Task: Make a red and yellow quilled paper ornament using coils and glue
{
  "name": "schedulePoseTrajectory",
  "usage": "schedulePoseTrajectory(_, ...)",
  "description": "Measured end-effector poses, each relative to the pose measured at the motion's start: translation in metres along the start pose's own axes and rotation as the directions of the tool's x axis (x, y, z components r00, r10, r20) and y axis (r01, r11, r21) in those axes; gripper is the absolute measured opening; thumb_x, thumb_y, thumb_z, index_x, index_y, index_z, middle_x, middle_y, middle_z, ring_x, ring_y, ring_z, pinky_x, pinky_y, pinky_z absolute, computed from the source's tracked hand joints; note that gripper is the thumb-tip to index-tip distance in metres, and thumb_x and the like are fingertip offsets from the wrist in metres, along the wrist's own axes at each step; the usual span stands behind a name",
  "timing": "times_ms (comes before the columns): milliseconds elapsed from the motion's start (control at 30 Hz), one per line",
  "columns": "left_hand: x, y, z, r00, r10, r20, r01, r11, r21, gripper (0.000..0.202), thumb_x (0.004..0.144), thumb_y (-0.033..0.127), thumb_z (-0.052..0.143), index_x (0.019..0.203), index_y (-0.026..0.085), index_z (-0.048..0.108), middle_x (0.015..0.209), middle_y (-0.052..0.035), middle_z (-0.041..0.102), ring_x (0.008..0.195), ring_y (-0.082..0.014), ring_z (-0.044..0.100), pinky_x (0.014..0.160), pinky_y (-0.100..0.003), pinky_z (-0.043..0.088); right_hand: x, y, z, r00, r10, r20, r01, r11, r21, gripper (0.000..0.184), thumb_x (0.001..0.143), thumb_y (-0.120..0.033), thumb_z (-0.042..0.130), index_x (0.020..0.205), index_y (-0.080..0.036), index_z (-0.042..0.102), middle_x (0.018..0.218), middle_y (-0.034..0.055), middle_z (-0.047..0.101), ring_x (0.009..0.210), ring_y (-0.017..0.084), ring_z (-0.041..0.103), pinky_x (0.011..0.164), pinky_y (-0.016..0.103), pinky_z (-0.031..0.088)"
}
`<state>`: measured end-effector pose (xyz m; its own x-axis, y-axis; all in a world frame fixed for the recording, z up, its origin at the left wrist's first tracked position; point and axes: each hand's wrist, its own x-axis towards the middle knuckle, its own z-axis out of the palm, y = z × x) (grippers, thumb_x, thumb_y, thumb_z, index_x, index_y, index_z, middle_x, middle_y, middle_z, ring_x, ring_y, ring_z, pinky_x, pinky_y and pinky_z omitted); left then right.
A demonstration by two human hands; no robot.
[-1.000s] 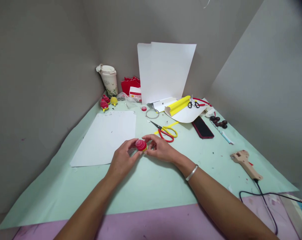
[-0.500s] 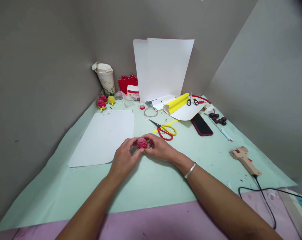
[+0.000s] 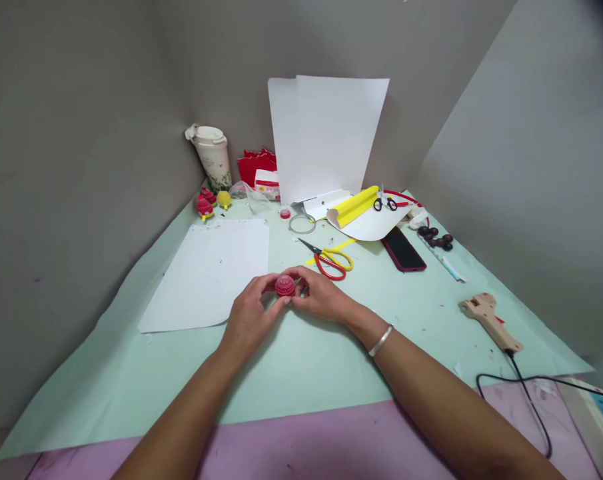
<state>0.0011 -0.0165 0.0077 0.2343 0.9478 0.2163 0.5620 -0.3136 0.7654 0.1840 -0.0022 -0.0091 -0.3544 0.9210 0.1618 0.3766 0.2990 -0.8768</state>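
Between my two hands is a small red ball-shaped piece (image 3: 285, 286) with rows of pale dots, its domed top facing up. My left hand (image 3: 251, 312) pinches it from the left with thumb and fingers. From the right, my right hand (image 3: 318, 293) closes on the same ball, with a silver bangle on that wrist. The fingers cover its sides and underside. Just beyond my right hand lie scissors (image 3: 330, 260) with one red and one yellow handle. A white paper sheet (image 3: 206, 273) lies left of my hands.
Red and yellow ornaments (image 3: 204, 208) and a lidded cup (image 3: 214, 160) stand at the back left. On the right are a phone (image 3: 404, 250), dark beads (image 3: 434, 238) and a corded glue gun (image 3: 491, 320). Yellow rolled paper (image 3: 354, 208) and propped white card (image 3: 331, 137) are behind.
Both hands keep their hold on the red ball, which looks very slightly turned. The whole view has shifted a few pixels.
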Motion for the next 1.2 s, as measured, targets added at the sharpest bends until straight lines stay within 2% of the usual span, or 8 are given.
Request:
schedulePoseTrajectory(233,-0.001,-0.001,-0.001,1.0,-0.018,0.0,0.018,1.0,-0.023,0.032,0.081,0.028,0.063,0.113,0.026,0.061,0.114,-0.0033,0.069,0.103,-0.0219,0.065,0.091,-0.038,0.052,-0.003,-0.006,-0.005,1.0,0.012,0.022,-0.013,0.998,0.056,0.047,0.08,-0.019,0.064,0.125,-0.02,0.052,0.121,0.0084,0.059,0.081,0.013,0.06,0.07,0.028,0.05)
schedulePoseTrajectory(433,-0.002,-0.001,0.0,1.0,-0.016,-0.006,0.016,0.999,-0.043,0.033,0.083,0.03,0.062,0.115,0.025,0.06,0.117,-0.0045,0.069,0.106,-0.0221,0.065,0.093,-0.038,0.051,-0.003,-0.011,-0.003,0.999,0.014,-0.042,-0.013,0.999,0.029,0.05,0.076,-0.033,0.076,0.12,-0.02,0.056,0.117,0.0072,0.058,0.077,0.013,0.058,0.071,0.03,0.05)
schedulePoseTrajectory(567,-0.002,-0.001,0.001,1.0,-0.025,-0.001,0.025,0.999,-0.044,0.035,0.082,0.029,0.062,0.117,0.024,0.059,0.118,-0.0054,0.069,0.106,-0.0223,0.065,0.094,-0.038,0.051,-0.003,-0.012,-0.002,0.999,0.018,-0.046,-0.018,1.0,0.003,0.039,0.08,-0.032,0.072,0.114,-0.019,0.06,0.11,0.0056,0.061,0.078,0.014,0.058,0.071,0.029,0.049)
schedulePoseTrajectory(867,0.002,-0.005,0.005,0.999,-0.037,0.002,0.037,0.998,-0.042,0.033,0.081,0.029,0.064,0.114,0.023,0.061,0.111,-0.0055,0.071,0.097,-0.0215,0.066,0.089,-0.038,0.052,-0.003,-0.013,-0.001,0.999,0.032,-0.03,-0.031,0.999,0.023,0.04,0.081,-0.032,0.071,0.117,-0.018,0.059,0.11,0.006,0.062,0.079,0.014,0.057,0.073,0.03,0.049)
schedulePoseTrajectory(1200,-0.001,-0.009,0.003,0.999,-0.044,0.004,0.044,0.997,-0.069,0.039,0.081,0.03,0.065,0.118,0.021,0.059,0.113,-0.0069,0.069,0.1,-0.0218,0.066,0.091,-0.039,0.051,-0.003,-0.01,-0.002,1.0,0.017,0.0,-0.017,0.999,0.044,0.044,0.082,-0.031,0.07,0.122,-0.02,0.056,0.116,0.0072,0.06,0.077,0.013,0.057,0.074,0.031,0.05)
